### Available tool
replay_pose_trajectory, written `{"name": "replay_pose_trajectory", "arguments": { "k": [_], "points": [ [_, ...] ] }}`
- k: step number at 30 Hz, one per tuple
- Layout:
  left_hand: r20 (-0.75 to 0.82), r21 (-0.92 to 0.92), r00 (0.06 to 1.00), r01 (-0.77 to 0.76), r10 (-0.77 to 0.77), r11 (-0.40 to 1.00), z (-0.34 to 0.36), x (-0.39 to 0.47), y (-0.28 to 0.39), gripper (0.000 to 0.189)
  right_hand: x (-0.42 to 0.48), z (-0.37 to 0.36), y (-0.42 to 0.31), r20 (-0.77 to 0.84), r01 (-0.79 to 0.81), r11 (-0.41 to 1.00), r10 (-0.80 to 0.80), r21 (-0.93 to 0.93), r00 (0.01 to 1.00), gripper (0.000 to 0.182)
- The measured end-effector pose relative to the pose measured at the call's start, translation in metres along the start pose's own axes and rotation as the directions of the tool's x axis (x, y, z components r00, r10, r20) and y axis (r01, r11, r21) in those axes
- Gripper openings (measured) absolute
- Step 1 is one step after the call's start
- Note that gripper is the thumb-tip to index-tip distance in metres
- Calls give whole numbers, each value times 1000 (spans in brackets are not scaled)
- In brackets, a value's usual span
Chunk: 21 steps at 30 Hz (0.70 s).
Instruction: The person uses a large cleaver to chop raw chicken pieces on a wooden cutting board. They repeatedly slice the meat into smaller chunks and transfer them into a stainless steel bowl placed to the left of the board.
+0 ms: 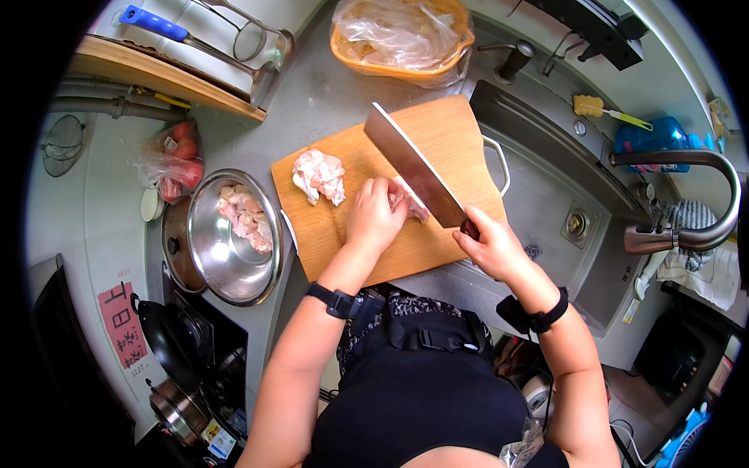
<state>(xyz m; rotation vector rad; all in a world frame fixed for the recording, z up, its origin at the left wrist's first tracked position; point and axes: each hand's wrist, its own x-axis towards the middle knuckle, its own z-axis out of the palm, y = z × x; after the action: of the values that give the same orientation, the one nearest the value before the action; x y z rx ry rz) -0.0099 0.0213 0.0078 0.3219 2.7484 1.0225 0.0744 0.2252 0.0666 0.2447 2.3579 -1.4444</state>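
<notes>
A broad-bladed cleaver is in my right hand, which grips its dark handle over the right side of the wooden cutting board. The blade slants up and to the left. At the middle of the board my left hand pinches a piece of raw meat, partly hidden by my fingers and the blade. Whether the blade touches that meat I cannot tell. Another pile of raw, pale pink meat lies at the board's left side. More raw pieces sit in a steel bowl left of the board.
A steel sink with a curved faucet adjoins the board's right side. Behind stands an orange basket lined with plastic. Bagged red produce lies beyond the bowl. A wooden shelf edge juts in at upper left; a black wok is lower left.
</notes>
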Motion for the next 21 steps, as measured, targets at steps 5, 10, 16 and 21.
{"name": "replay_pose_trajectory", "arguments": {
  "k": [5,10,16,21],
  "points": [
    [-94,105,961,-249,259,963,3,-7,-5,14,28,-14,-9,115,152,984,-141,-93,983,39],
    [-109,220,912,-367,396,904,1,-11,-4,17,26,-26,-11,213,225,941,-172,-253,962,43],
    [-89,156,916,-375,391,914,1,-11,-8,20,19,-43,-20,278,226,899,-123,-376,953,46],
    [-88,126,908,-397,409,909,4,-6,-6,13,42,-19,-23,219,217,913,-147,-346,965,40]
  ]
}}
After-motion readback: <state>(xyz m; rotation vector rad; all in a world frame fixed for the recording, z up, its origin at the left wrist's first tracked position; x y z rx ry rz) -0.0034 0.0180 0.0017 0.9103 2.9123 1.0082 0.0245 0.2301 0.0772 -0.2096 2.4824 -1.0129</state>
